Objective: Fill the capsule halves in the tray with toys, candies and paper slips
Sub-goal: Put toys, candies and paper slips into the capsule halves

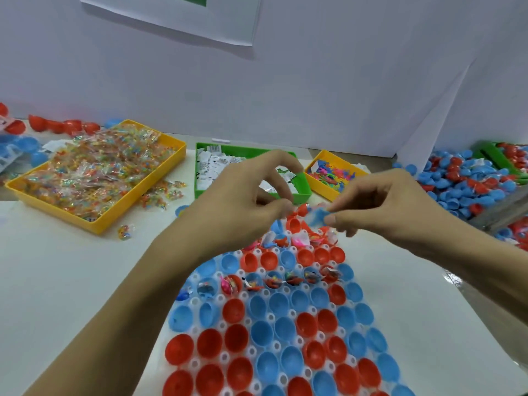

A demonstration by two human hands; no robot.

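A white tray [265, 318] holds several red and blue capsule halves [258, 332] in rows. One row across the middle and a far row have toys, candies and slips in them [288, 278]. Both hands hover above the tray's far end. My right hand [380, 204] pinches a small blurred blue piece [318, 217] between thumb and fingers. My left hand [243, 201] has its thumb and fingers curled close to that piece; whether it holds anything is unclear. The far tray rows are partly hidden by the hands.
A yellow bin of wrapped candies [94, 178] sits at the left, a green bin of paper slips [220, 164] in the middle, a small yellow bin of coloured toys [331, 174] beside it. Loose capsule halves [463, 181] pile up at the right. Red halves [63, 125] lie far left.
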